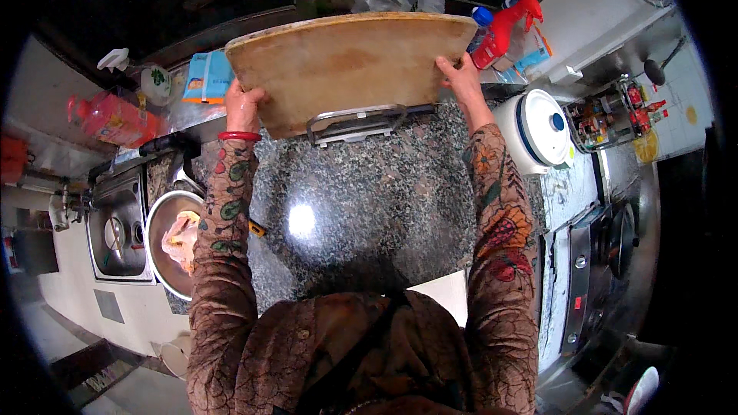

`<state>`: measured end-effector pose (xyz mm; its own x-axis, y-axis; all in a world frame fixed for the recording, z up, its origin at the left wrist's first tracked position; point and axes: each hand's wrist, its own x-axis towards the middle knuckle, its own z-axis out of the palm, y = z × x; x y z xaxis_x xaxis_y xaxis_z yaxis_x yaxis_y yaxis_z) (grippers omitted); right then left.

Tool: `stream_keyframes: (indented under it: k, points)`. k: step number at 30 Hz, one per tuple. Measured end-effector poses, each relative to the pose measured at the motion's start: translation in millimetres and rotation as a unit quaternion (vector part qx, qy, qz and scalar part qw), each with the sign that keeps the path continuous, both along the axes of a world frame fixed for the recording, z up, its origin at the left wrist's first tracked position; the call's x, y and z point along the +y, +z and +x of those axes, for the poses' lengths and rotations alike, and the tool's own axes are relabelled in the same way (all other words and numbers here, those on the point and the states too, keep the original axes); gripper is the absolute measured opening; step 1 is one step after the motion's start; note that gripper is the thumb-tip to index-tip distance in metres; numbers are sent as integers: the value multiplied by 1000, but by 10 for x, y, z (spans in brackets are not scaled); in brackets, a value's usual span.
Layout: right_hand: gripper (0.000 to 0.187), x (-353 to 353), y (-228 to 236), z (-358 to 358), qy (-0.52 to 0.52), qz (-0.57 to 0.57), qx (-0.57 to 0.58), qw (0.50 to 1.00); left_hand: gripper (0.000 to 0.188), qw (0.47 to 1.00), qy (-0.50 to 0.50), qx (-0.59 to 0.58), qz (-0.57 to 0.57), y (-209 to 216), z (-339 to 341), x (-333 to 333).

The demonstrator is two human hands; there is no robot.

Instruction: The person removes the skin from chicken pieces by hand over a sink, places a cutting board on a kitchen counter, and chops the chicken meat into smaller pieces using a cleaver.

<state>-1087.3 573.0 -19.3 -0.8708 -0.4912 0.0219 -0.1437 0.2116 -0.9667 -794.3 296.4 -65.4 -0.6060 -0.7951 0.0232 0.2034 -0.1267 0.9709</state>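
Observation:
A large wooden cutting board (346, 61) stands nearly upright at the back of the speckled granite counter (361, 207). My left hand (244, 107) grips its left edge, thumb on the front face and the other fingers out of sight behind. On the opposite edge, my right hand (463, 81) holds it the same way. Along the board's lower edge sits a metal rack (357, 124), and whether the board rests in it I cannot tell. Beside my left forearm, a steel bowl (160, 223) contains raw poultry (181, 242). A black-and-yellow handle (257, 228) pokes out by that forearm.
A sink (119, 253) lies left of the bowl. To the right are a white rice cooker (538, 131), a spice rack (615, 119) and a gas stove (596, 261). Red spray bottle (507, 27), blue packet (207, 77) and pink bottle (115, 117) line the back ledge.

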Motion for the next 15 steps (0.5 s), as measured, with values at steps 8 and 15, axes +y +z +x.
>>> stream_keyframes:
  k: [8, 15]
  points:
    - [39, 127, 76, 5, 20, -35, 79, 996, 48, 997, 62, 40, 25, 362, 50, 203]
    - [36, 199, 360, 42, 17, -86, 102, 991, 39, 995, 66, 64, -22, 749, 161, 251]
